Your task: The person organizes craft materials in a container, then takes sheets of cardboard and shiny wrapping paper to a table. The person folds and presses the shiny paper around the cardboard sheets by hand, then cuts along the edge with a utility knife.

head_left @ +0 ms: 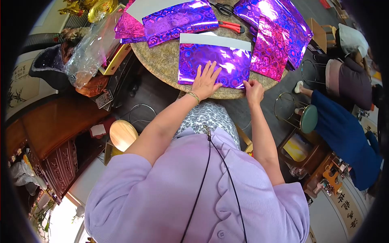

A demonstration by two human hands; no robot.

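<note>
A shiny purple foil sheet [235, 60] with a swirl pattern lies on the round table [162, 69] in front of me, a whitish strip showing along its far edge. My left hand [206, 81] rests flat on the sheet near its front edge, fingers spread. At the sheet's front right corner, my right hand [254, 91] pinches the foil between thumb and fingers. To the right, a pink foil piece [269, 52] lies over larger purple foil sheets [298, 28]. Beyond the sheet lie another purple foil piece [178, 22] and a red-handled cutter [231, 26].
Black scissors [224, 9] lie at the table's far side. Clear plastic wrap [91, 52] hangs over a box on the left. A green stool [308, 118] and two other people, one in a blue garment [344, 133], are at the right. A wooden stool [123, 135] stands at left.
</note>
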